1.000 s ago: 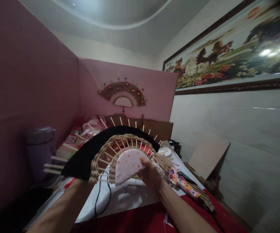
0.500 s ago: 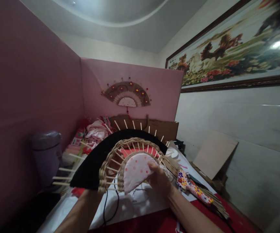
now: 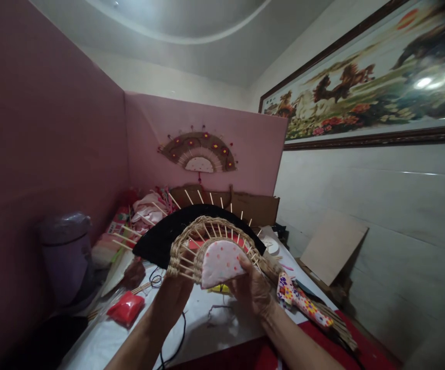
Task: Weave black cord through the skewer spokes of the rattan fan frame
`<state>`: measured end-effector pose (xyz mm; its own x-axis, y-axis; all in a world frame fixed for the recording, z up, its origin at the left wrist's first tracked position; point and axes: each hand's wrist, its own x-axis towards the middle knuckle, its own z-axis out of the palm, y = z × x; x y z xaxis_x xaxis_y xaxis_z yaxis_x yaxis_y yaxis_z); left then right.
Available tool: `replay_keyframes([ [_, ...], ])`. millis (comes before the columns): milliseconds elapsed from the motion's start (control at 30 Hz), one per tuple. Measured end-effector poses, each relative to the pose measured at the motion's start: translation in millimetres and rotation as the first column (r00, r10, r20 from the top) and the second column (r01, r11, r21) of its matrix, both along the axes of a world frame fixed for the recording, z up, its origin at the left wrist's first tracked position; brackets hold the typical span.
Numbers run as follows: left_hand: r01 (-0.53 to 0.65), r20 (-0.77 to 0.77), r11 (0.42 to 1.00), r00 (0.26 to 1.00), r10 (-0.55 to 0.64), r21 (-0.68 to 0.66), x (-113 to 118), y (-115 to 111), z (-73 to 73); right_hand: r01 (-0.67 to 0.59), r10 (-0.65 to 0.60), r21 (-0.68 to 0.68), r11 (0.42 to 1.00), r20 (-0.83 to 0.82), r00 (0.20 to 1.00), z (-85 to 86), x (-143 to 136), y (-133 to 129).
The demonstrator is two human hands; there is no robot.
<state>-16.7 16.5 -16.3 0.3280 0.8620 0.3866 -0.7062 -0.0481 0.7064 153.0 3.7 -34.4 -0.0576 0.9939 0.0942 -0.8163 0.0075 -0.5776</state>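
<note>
Above the table I hold up a handmade fan (image 3: 185, 221) with a black outer band, thin wooden sticks poking past its rim, woven tan cord rings and a white half-round centre with pink dots. My right hand (image 3: 255, 288) grips the lower right of the centre, its thumb on the front. Behind the fan's lower left side is my left hand (image 3: 178, 293), closed against it with most fingers hidden. A finished-looking fan with red and yellow flowers (image 3: 201, 149) hangs on the pink panel ahead.
A red packet (image 3: 125, 308) and black cord (image 3: 179, 344) lie on the white table covering. Flower-patterned cloth (image 3: 303, 300) is to the right, pink fabric (image 3: 148, 205) at the back left. A purple bin (image 3: 66, 262) stands left, and a board (image 3: 334, 246) leans right.
The fan has tilted back and its left side has swung up and inward, uncovering the red packet. My left hand has moved right with it. The view has shifted slightly.
</note>
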Motion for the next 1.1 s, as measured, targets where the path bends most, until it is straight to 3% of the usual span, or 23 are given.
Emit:
replay_keyframes([
  [200, -0.064, 0.01, 0.994, 0.998, 0.065, -0.087, -3, -3, 10.6, 0.035, -0.035, 0.013, 0.999, -0.013, 0.999, -2.0, 4, 4],
  [433, -0.157, 0.208, 0.939, 0.952, 0.226, -0.305, -18, 1, 22.6, 0.073, -0.073, 0.021, 0.997, -0.007, 0.997, -6.4, 8, 11],
  [567, -0.196, 0.191, 0.927, 0.945, 0.266, -0.32, -21, -1, 29.0, 0.104, -0.103, 0.031, 0.994, -0.021, 0.994, -5.7, 10, 16],
  [700, -0.196, 0.238, 0.958, 0.94, 0.244, -0.208, -17, -2, 31.3, 0.166, -0.165, 0.018, 0.986, -0.049, 0.985, -0.7, 16, 17],
  [933, -0.298, 0.067, 0.935, 0.947, 0.316, -0.19, -10, 6, 20.1, 0.317, -0.312, 0.035, 0.948, -0.098, 0.945, 4.2, 28, 20],
  [1100, -0.371, -0.098, 0.923, 0.927, 0.363, -0.098, -3, 15, 0.9, 0.282, -0.279, 0.022, 0.959, -0.08, 0.957, 0.2, 26, 22],
])
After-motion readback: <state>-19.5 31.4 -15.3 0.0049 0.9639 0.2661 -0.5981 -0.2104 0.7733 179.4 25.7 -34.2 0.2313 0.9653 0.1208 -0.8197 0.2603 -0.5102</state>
